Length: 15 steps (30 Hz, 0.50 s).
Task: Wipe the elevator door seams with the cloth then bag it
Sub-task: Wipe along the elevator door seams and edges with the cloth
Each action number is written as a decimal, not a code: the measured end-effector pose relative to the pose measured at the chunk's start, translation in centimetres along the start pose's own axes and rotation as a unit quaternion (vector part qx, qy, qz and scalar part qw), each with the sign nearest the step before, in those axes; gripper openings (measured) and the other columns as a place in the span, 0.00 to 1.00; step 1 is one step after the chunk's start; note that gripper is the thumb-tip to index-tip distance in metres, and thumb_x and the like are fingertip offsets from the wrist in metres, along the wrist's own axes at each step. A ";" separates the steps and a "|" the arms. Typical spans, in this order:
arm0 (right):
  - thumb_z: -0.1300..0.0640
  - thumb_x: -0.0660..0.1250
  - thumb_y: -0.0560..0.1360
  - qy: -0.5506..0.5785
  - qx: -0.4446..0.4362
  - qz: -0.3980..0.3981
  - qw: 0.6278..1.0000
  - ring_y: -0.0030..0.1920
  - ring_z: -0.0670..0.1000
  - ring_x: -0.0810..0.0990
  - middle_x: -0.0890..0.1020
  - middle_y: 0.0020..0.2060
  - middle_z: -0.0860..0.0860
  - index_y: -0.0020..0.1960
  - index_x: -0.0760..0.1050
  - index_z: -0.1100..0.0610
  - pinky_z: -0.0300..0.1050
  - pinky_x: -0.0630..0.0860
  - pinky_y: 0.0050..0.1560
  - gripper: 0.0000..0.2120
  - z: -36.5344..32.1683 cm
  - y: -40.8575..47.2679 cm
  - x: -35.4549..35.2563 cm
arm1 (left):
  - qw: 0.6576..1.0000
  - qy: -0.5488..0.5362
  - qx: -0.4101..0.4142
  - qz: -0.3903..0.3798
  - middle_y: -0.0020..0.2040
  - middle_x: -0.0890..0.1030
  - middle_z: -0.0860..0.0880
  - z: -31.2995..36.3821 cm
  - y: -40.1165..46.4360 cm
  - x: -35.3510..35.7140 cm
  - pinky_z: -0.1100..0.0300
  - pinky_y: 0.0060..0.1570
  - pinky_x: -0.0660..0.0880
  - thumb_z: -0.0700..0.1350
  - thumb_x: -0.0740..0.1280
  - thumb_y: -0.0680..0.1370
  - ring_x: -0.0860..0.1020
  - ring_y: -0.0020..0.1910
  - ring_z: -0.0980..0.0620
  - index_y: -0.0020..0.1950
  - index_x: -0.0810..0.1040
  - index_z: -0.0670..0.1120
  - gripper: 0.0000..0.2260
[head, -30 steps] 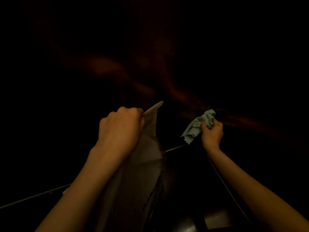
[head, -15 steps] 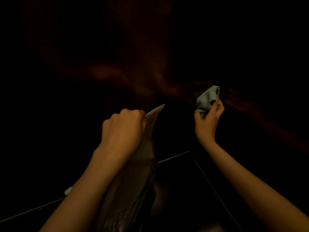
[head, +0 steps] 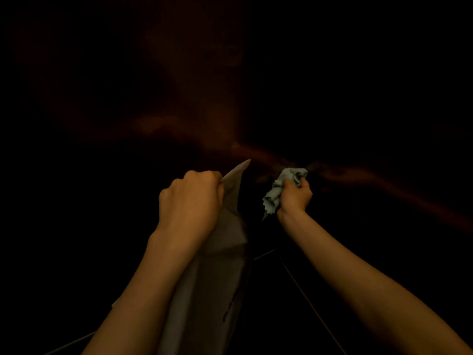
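Head view, very dark: my left hand (head: pixel 190 201), at the centre of the frame, gripped the top edge of the bag (head: pixel 217 272) – a pale sheet that hung down toward the bottom edge. Just right of it, apart from the bag, my right hand (head: pixel 295 197) clutched the crumpled cloth (head: pixel 277 192), with a loose corner dangling lower left.

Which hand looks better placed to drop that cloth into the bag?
The right hand: it already grips the crumpled cloth beside the bag. The left hand is busy clutching the bag's top edge.
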State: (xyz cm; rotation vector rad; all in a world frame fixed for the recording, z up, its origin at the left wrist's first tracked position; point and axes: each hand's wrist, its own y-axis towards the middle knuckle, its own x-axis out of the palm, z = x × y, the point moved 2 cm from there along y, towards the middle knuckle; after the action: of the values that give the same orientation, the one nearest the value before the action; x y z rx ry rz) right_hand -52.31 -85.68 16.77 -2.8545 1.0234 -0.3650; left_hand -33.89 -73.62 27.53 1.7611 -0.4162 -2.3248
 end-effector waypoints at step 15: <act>0.64 0.58 0.79 -0.195 -0.167 -0.122 0.959 0.69 0.55 0.65 0.57 0.74 0.53 0.76 0.55 0.51 0.33 0.66 0.53 0.27 2.0 -4.2 -0.7 | 1.000 0.018 -0.010 0.016 0.48 0.79 0.46 -0.9 0.3 -0.5 0.55 0.37 0.68 0.51 0.54 0.81 0.78 0.47 0.42 0.55 0.76 0.51 0.12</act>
State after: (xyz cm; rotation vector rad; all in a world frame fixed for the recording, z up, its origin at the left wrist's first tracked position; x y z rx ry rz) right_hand -49.69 -82.00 15.38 -3.1649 0.7169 0.3864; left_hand -32.88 -73.86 27.85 1.7716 -0.4121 -2.2639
